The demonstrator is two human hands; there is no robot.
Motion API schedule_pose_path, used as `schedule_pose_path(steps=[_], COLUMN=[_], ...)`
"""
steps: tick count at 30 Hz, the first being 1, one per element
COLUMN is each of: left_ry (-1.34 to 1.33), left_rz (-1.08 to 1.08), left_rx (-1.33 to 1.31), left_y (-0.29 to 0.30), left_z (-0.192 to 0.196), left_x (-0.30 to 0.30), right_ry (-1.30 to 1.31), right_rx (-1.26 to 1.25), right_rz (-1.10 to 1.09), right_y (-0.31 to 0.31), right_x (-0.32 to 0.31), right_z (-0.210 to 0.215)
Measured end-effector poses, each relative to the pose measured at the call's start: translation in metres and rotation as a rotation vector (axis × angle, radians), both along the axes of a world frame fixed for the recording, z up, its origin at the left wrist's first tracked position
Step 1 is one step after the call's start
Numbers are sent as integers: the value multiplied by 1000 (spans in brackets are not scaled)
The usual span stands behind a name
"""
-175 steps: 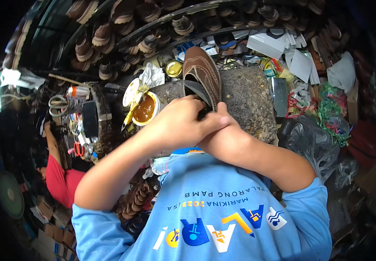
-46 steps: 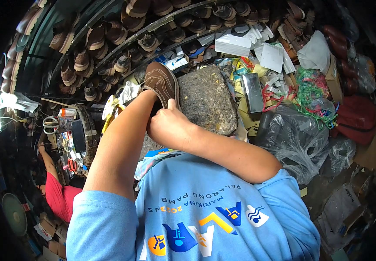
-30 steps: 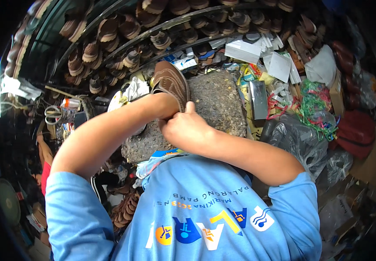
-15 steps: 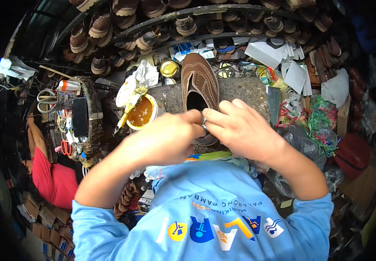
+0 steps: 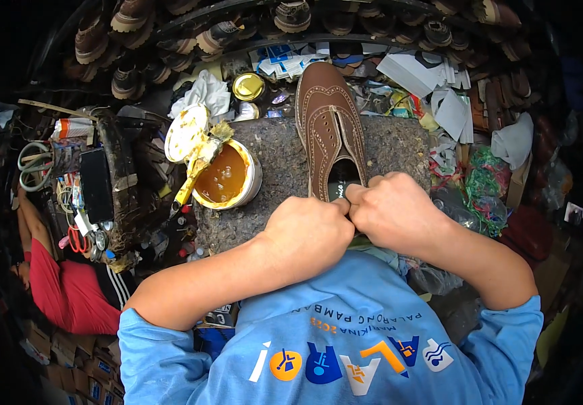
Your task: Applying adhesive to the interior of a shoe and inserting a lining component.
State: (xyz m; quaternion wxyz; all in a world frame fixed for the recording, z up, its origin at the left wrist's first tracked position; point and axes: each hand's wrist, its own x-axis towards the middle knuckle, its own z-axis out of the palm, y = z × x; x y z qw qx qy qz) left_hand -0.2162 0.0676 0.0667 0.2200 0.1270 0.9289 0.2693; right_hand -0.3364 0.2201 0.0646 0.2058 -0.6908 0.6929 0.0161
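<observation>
A brown lace-up shoe (image 5: 320,138) with punched decoration lies toe away from me on a rough stone block (image 5: 274,158). Inside its opening, a dark insole (image 5: 340,183) with pale lettering shows. My left hand (image 5: 308,233) is closed at the near heel end, thumb and forefinger pressed against the shoe's rim. Right beside it, my right hand (image 5: 399,214) is closed too, fingers curled over the heel opening. Both hands cover the heel, so exactly what the fingertips pinch is hidden.
Left of the shoe stands a tub (image 5: 254,185) of amber glue, with a glue-crusted brush (image 5: 193,172) across its rim. A cluttered tool stand (image 5: 116,182) is further left, near a person in red (image 5: 75,290). Shoe racks (image 5: 291,17) line the back; scraps (image 5: 487,175) lie right.
My hands have come lower onto the shoe's heel and closer together. The view has shifted, and the shoe now sits turned with its toe leaning slightly left.
</observation>
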Motion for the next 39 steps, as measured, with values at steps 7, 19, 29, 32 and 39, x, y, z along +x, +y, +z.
schedule_pose_path(steps=[7, 19, 29, 32, 39], left_ry=[-26, 45, 29, 61, 470], left_rz=[37, -32, 139, 96, 500], left_rx=[84, -116, 100, 22, 220], left_y=[-2, 18, 13, 12, -30], left_z=[-6, 9, 5, 17, 56], left_x=[-5, 2, 15, 19, 27], right_ry=[-39, -2, -27, -65, -20], right_rx=[9, -131, -151, -258, -292], right_rz=[88, 19, -5, 22, -219], right_y=[-5, 5, 11, 14, 32], right_x=[-16, -12, -9, -7, 41], right_z=[11, -7, -9, -5, 13])
